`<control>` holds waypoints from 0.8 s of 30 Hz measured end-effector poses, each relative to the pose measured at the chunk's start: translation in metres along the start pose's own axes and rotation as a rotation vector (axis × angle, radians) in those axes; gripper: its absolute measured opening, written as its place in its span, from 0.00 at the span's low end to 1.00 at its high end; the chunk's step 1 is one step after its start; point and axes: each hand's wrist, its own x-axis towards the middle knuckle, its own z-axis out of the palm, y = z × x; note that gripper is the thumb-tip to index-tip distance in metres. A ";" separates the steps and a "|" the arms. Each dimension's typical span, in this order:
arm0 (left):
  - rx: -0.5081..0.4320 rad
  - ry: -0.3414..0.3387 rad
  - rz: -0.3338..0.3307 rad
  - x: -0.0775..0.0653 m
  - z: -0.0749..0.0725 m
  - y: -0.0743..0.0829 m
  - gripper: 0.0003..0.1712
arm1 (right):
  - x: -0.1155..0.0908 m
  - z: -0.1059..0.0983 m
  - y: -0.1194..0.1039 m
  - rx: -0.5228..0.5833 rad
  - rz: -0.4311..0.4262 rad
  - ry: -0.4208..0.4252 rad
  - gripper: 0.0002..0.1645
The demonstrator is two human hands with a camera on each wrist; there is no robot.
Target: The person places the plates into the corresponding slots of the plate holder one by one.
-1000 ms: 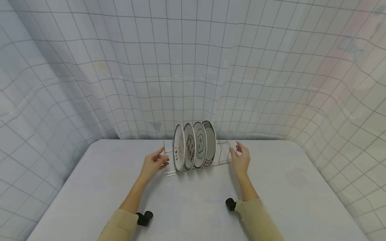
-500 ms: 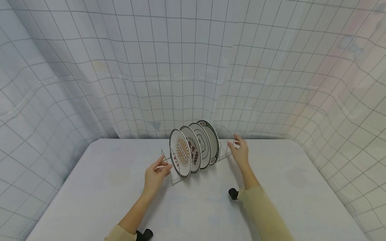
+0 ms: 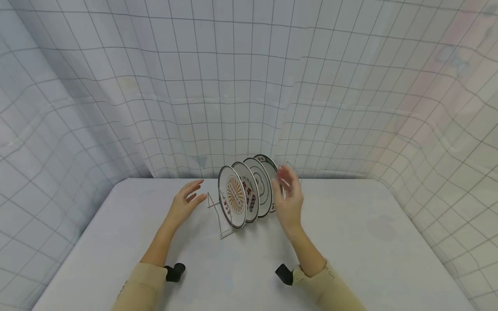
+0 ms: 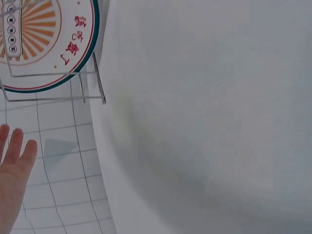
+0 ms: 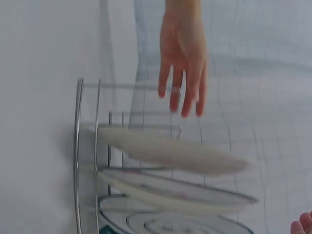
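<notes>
A wire dish rack [image 3: 221, 224] stands at a slant on the table, its left end nearer me. Several round plates stand on edge in it. The front plate [image 3: 233, 196] bears an orange sunburst and red lettering. Behind it come a plate with red lettering [image 3: 250, 198], one with dark rings [image 3: 261, 188] and a green-rimmed one [image 3: 261, 158], partly covered. My left hand [image 3: 184, 203] is raised off the rack's left end, fingers spread, holding nothing. My right hand [image 3: 289, 201], loosely bent and holding nothing, overlaps the rack's right part in the head view.
The white table [image 3: 241, 276] reaches out on both sides of the rack. A white curtain with a dark grid [image 3: 249, 95] hangs behind and to the sides. Each sleeve has a black wrist camera, left [image 3: 175, 272] and right [image 3: 285, 274], at its cuff.
The rack has turned, its left end swinging toward me and its plates facing me more. Both hands have let go; the left drew away leftward, the right moved left before the rack.
</notes>
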 end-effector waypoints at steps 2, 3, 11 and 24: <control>0.007 -0.055 0.000 0.006 -0.005 -0.001 0.29 | -0.012 0.014 -0.009 0.027 -0.006 -0.070 0.25; 0.004 -0.080 -0.002 0.008 -0.007 -0.002 0.30 | -0.018 0.021 -0.011 0.042 -0.003 -0.100 0.25; 0.040 -0.168 -0.036 0.019 -0.010 -0.008 0.28 | -0.071 0.066 -0.007 0.052 0.146 -0.279 0.29; -0.111 -0.242 -0.071 0.021 0.009 -0.019 0.24 | -0.105 0.098 0.015 -0.311 0.203 -0.170 0.27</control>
